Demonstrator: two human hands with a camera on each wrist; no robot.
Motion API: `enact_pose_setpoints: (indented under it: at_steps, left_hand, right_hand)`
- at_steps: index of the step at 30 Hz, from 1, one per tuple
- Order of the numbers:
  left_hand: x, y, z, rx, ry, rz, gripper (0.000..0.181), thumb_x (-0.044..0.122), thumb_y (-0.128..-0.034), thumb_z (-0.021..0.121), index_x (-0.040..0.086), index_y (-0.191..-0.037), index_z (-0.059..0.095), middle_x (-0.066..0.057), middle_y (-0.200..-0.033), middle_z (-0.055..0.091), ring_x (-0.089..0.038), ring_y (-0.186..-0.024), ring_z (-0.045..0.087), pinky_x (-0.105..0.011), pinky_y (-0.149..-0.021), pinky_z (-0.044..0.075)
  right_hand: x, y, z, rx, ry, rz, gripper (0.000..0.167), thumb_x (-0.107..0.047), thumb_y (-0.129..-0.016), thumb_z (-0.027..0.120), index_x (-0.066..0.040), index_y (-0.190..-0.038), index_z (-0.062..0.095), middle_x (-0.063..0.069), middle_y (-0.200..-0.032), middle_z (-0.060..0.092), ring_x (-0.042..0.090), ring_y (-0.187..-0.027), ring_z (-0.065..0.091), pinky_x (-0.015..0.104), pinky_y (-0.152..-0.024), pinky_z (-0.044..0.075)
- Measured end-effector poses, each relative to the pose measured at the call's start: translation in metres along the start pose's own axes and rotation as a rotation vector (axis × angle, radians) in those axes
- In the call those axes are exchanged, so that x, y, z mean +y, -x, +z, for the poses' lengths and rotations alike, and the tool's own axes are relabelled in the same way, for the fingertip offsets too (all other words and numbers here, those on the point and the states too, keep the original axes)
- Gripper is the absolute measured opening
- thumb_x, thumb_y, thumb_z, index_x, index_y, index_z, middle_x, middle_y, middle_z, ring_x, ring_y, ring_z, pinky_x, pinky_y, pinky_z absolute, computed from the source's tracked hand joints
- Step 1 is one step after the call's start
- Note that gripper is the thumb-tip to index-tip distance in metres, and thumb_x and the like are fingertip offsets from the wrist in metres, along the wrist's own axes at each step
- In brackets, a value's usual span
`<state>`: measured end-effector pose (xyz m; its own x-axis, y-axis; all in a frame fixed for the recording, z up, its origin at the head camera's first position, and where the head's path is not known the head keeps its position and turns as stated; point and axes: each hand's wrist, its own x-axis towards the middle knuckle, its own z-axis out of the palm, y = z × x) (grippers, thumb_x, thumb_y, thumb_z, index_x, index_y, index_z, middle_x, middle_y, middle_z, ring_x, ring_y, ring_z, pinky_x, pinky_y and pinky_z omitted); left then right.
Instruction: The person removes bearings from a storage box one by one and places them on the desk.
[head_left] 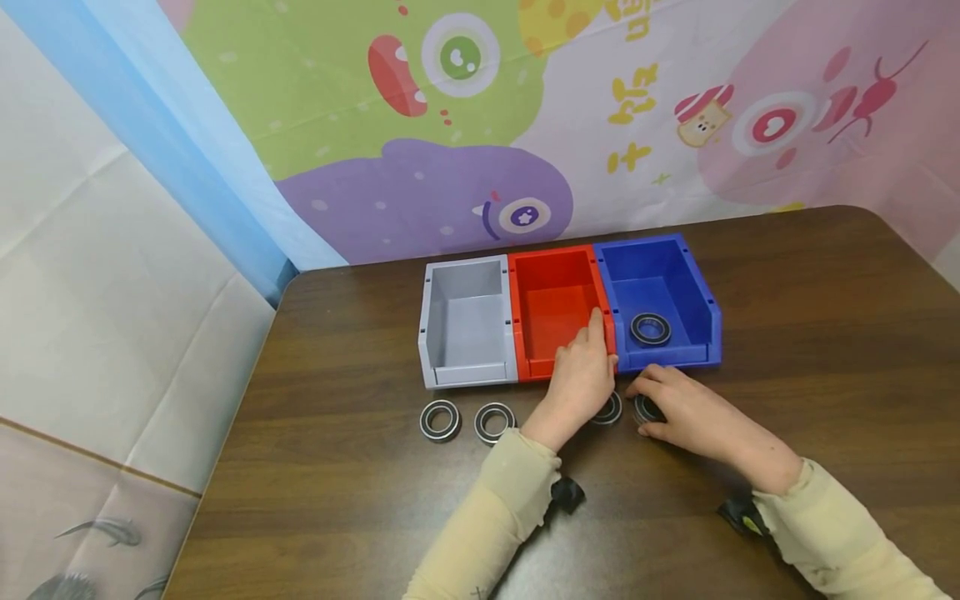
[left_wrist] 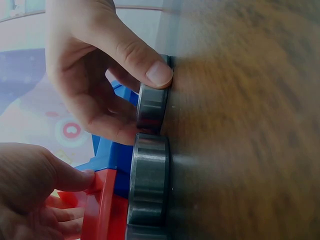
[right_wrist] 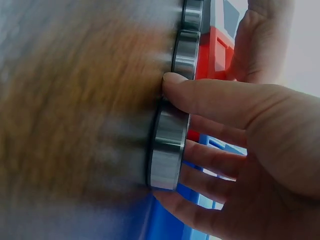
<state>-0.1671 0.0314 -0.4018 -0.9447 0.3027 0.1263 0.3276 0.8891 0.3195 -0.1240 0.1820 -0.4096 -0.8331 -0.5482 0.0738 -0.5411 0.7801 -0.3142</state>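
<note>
A red bin (head_left: pixel 558 304) stands between a grey bin (head_left: pixel 468 325) and a blue bin (head_left: pixel 652 283). My left hand (head_left: pixel 583 371) holds the red bin near its front right corner, the index finger lying along the side wall. My right hand (head_left: pixel 686 412) grips a ball bearing (right_wrist: pixel 170 147) on the table in front of the blue bin, thumb on one side and fingers on the other. Beside it lies another bearing (head_left: pixel 611 408), partly hidden by my left hand. One bearing (head_left: pixel 650 330) lies flat inside the blue bin.
Two more bearings, a left one (head_left: pixel 440 421) and one beside my left sleeve (head_left: pixel 495 423), lie on the brown table (head_left: pixel 337 467) before the bins. A cartoon-printed cloth (head_left: pixel 465 183) hangs behind the table's back edge.
</note>
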Motion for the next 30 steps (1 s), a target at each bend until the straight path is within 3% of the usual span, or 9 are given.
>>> enact_pose_setpoints:
  at_steps: [17, 23, 30]
  left_hand:
    - [0.0, 0.0, 0.0, 0.015, 0.0, 0.003, 0.063, 0.024, -0.0866, 0.06, 0.002, -0.138, 0.031, -0.009, -0.111, 0.061, -0.02, -0.089, 0.062, -0.035, -0.081, 0.048]
    - [0.0, 0.0, 0.0, 0.008, 0.002, 0.002, 0.063, 0.024, -0.0871, 0.059, 0.002, -0.138, 0.03, -0.009, -0.111, 0.061, -0.02, -0.089, 0.062, -0.035, -0.082, 0.048]
    - [-0.001, 0.0, 0.0, 0.014, 0.003, 0.017, 0.063, 0.024, -0.0868, 0.059, 0.001, -0.138, 0.031, -0.009, -0.109, 0.061, -0.019, -0.09, 0.061, -0.035, -0.081, 0.048]
  right_hand:
    - [0.001, -0.002, -0.002, -0.028, -0.027, 0.001, 0.036, -0.017, -0.069, 0.077, -0.003, -0.098, 0.063, 0.005, -0.094, 0.057, 0.021, -0.088, 0.054, 0.041, -0.08, 0.047]
    - [0.003, -0.003, -0.011, -0.053, -0.07, 0.043, 0.028, -0.02, -0.076, 0.072, -0.006, -0.099, 0.063, 0.003, -0.093, 0.06, 0.019, -0.086, 0.058, 0.04, -0.078, 0.049]
    - [0.011, -0.013, -0.03, 0.08, -0.057, 0.082, 0.016, -0.017, -0.082, 0.065, -0.007, -0.095, 0.066, 0.003, -0.086, 0.066, 0.019, -0.079, 0.061, 0.042, -0.073, 0.05]
